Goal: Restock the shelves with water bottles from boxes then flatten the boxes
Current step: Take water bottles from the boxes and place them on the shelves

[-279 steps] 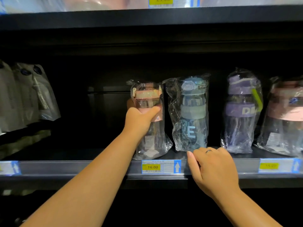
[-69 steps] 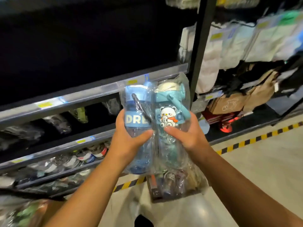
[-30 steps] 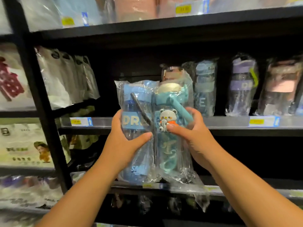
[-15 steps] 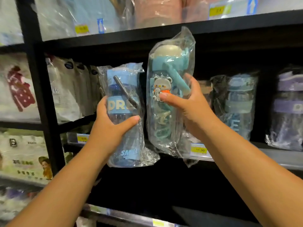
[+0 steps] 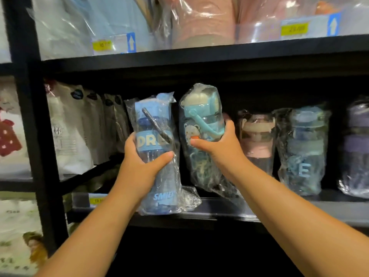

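The left hand (image 5: 143,166) grips a translucent blue water bottle with a lettered blue band, sealed in a clear plastic bag (image 5: 154,116), its base at the front lip of the black metal shelf (image 5: 279,208). Whether it rests there cannot be told. The right hand (image 5: 217,148), apart from the left, is wrapped round a teal bottle with a bear figure and a strap, also bagged in clear plastic (image 5: 199,114). That bottle is held slightly tilted, just inside the shelf bay. The slippery bags are the likely trouble: either bottle could slide in its wrapper, and the blue one, so near the lip, could tip forward off the shelf if let go too soon. The right hand's knuckles sit just beside a bagged pink-banded bottle (image 5: 257,140), which a careless push could knock back or into the bagged blue bottle marked with an E (image 5: 303,152). Compared with half a second ago, the teal bottle has come down from near the upper shelf and into the bay, and the blue one has dropped to the shelf edge.
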